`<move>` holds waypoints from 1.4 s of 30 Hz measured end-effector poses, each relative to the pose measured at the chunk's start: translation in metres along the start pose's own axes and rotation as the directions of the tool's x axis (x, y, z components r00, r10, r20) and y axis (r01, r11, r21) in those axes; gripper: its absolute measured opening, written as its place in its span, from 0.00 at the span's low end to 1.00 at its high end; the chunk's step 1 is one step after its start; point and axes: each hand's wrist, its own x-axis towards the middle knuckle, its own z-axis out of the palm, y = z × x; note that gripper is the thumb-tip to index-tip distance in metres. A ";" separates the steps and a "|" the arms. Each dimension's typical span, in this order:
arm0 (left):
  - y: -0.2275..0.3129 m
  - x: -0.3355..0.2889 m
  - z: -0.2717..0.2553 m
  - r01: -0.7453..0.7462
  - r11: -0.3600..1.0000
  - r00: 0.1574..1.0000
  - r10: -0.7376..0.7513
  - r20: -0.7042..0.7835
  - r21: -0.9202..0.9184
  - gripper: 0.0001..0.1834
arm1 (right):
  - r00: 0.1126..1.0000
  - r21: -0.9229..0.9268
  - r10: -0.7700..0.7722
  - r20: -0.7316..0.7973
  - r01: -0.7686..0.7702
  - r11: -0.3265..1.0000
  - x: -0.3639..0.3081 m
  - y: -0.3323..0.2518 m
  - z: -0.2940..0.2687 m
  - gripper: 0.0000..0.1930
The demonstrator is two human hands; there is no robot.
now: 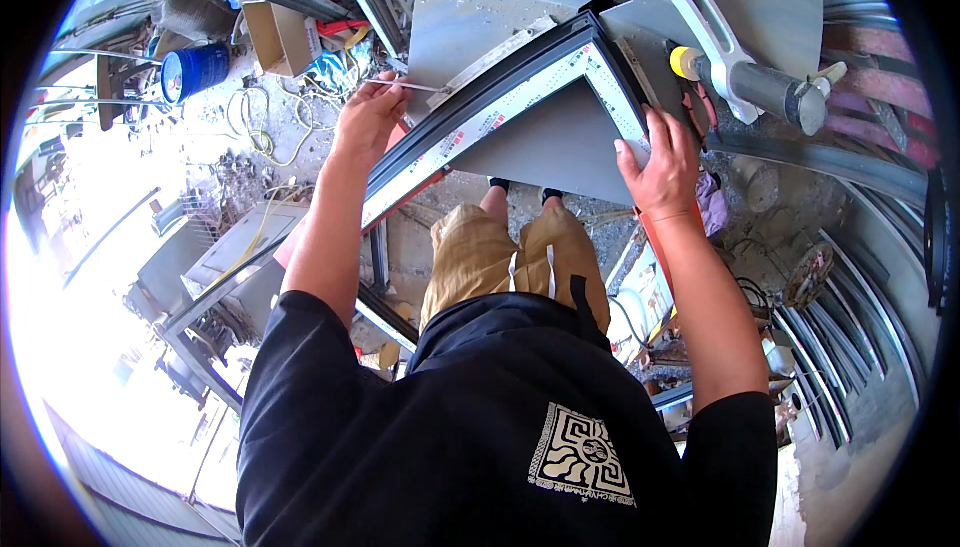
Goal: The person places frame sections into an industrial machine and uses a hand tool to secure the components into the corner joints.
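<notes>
A dark metal frame (470,127), its face covered with white printed film, lies with its corner pointing away from me on a grey machine table (560,152). My left hand (370,119) is beside the frame's left side, its fingers pinching a thin, light-coloured rod (412,85) that reaches toward the frame's outer edge. I cannot make out the rod's exact kind. My right hand (664,165) grips the frame's right side, with the thumb on the inner side and fingers over the outer edge.
Right of the frame are a metal lever arm (705,32), a grey cylinder with a yellow cap (684,62) and red-handled pliers (706,112). A blue bucket (195,73), a cardboard box (277,39) and a yellow cord (262,137) lie on the left. Metal profiles (830,357) stand at lower right.
</notes>
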 end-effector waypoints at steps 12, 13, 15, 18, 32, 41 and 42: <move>-0.009 0.019 0.049 -0.116 0.816 0.979 -0.003 -0.205 -0.566 0.17 | 1.000 0.026 -0.021 -0.014 0.022 0.999 0.002 0.001 -0.001 0.35; -0.010 0.019 0.048 -0.125 0.797 0.984 0.025 -0.174 -0.591 0.17 | 1.000 0.035 -0.019 -0.011 0.019 0.999 0.002 0.000 0.000 0.35; -0.013 0.023 0.052 -0.154 0.796 0.975 0.025 -0.222 -0.586 0.15 | 1.000 0.039 -0.010 -0.005 0.010 0.999 0.001 0.000 -0.001 0.35; -0.015 0.029 0.063 -0.221 0.820 0.941 0.038 -0.335 -0.528 0.12 | 1.000 0.035 -0.006 0.005 0.006 0.999 0.003 -0.001 -0.002 0.35; -0.007 0.025 0.074 -0.228 0.926 0.904 0.087 -0.419 -0.300 0.13 | 1.000 0.061 -0.018 0.020 0.017 0.998 0.006 0.000 -0.004 0.36; 0.000 0.028 0.074 -0.184 0.969 0.927 0.115 -0.357 -0.166 0.15 | 0.999 0.049 -0.016 0.030 0.014 0.999 0.005 -0.001 -0.003 0.35; 0.001 0.029 0.074 -0.181 0.971 0.929 0.117 -0.352 -0.156 0.15 | 1.000 0.051 -0.013 0.028 0.012 0.999 0.005 -0.001 -0.003 0.35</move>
